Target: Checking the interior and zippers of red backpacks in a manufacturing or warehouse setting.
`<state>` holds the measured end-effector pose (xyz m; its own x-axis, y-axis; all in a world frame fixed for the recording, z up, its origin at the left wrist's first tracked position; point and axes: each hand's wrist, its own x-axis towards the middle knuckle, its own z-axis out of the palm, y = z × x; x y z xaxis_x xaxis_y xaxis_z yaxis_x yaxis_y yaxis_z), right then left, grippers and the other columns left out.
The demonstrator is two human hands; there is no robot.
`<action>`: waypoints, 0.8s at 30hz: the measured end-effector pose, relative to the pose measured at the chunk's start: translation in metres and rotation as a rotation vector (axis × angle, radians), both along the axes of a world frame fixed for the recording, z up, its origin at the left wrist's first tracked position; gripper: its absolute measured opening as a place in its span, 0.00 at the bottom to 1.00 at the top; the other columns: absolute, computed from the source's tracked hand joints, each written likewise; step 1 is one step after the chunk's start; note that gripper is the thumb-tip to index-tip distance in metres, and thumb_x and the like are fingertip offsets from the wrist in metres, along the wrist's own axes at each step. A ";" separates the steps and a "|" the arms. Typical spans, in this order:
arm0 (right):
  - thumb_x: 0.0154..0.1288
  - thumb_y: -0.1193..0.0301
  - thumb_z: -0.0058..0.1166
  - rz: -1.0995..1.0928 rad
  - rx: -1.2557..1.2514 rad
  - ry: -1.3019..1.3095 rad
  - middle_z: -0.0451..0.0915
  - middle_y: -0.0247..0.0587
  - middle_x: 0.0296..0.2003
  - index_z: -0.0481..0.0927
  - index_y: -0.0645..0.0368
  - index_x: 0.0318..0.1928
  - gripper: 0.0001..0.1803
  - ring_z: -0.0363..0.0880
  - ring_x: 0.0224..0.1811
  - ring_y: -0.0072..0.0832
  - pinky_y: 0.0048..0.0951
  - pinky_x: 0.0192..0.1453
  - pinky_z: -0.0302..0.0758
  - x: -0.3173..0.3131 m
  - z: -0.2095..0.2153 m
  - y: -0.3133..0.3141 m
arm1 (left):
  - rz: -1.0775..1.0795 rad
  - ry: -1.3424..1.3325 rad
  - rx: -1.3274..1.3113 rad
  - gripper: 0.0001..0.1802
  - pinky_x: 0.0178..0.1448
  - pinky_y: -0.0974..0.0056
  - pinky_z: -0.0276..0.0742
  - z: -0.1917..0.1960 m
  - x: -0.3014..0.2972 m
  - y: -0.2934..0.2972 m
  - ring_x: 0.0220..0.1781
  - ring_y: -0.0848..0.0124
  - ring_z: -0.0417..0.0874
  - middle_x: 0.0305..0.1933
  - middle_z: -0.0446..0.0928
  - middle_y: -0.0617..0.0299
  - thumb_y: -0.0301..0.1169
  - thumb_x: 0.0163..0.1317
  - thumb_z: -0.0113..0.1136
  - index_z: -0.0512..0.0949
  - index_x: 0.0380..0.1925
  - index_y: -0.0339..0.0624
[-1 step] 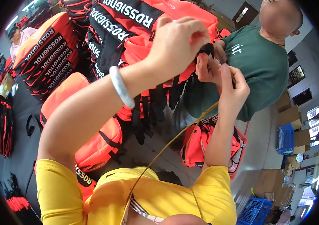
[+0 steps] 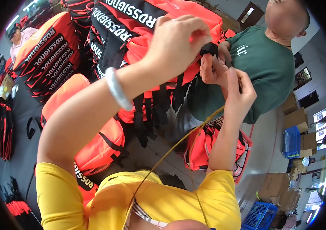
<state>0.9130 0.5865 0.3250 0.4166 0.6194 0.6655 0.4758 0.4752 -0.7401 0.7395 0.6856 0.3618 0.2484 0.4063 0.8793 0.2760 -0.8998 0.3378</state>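
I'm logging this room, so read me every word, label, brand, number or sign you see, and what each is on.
I won't copy printed words, but lettering shows here:
Bag pile: large white capitals on black.
Stacked bags: white capitals on black bands.
Lower bag: pale capitals on black, partly hidden.
Green shirt: small white lettering.
Bottom-left bundle: white marks, too small to read.

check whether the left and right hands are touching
Apart. The head view shows the left hand higher in the picture, clear of the right hand, with a co-worker's hand visible between them.
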 end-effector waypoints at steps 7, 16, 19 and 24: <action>0.70 0.77 0.59 0.231 -0.234 0.009 0.74 0.25 0.30 0.79 0.67 0.41 0.05 0.67 0.30 0.10 0.14 0.34 0.64 -0.014 -0.066 -0.051 | -0.249 0.415 -0.713 0.06 0.47 0.62 0.75 -0.034 -0.189 -0.122 0.37 0.65 0.76 0.34 0.74 0.60 0.20 0.62 0.64 0.74 0.33 0.35; 0.71 0.63 0.56 0.752 -0.902 -0.926 0.82 0.56 0.52 0.80 0.67 0.59 0.23 0.79 0.55 0.52 0.41 0.62 0.74 -0.048 -0.228 -0.097 | 0.176 0.006 -1.864 0.32 0.38 0.67 0.81 -0.141 -0.414 -0.350 0.23 0.72 0.85 0.21 0.82 0.56 0.53 0.79 0.40 0.83 0.50 0.34; 0.72 0.70 0.55 0.851 -1.027 -0.518 0.84 0.47 0.51 0.79 0.68 0.59 0.20 0.83 0.52 0.33 0.31 0.57 0.77 -0.117 -0.208 -0.085 | 0.659 -0.287 -1.488 0.29 0.38 0.67 0.80 -0.174 -0.506 -0.379 0.28 0.73 0.85 0.30 0.85 0.53 0.50 0.78 0.46 0.82 0.50 0.33; 0.74 0.76 0.53 1.150 -0.814 -0.458 0.85 0.41 0.42 0.80 0.71 0.53 0.13 0.84 0.48 0.25 0.25 0.53 0.77 -0.303 -0.178 -0.057 | 1.137 -0.071 -1.039 0.23 0.62 0.62 0.75 -0.288 -0.639 -0.358 0.57 0.63 0.83 0.51 0.84 0.54 0.47 0.74 0.55 0.82 0.53 0.39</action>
